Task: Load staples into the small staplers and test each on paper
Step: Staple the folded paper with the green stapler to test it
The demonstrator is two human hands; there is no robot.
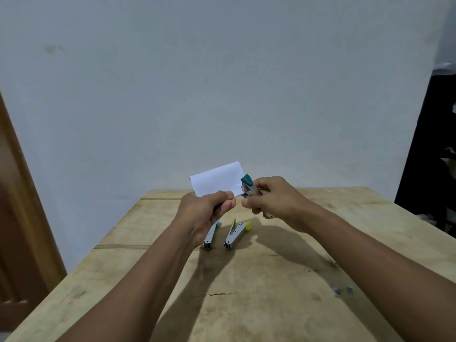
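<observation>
Above the table [320, 206], pinched the paper [217, 180] with the left hand [202, 211], fingers curled, to steady it; gripped the green stapler [248, 185] in the right hand [276, 201], fingers wrapped round, nose over the paper's corner, likely for testing.

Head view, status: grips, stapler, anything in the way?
Left grip pinches white paper sheet. Right grip holds teal-capped metal stapler at paper's edge. Blue-capped stapler, yellow-capped stapler on wooden table; nothing blocking.

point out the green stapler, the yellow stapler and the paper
green stapler [246, 180]: head view, on its green cap
yellow stapler [237, 236]: head view, on its metal body
paper [217, 179]: head view, on the middle of the sheet
</observation>
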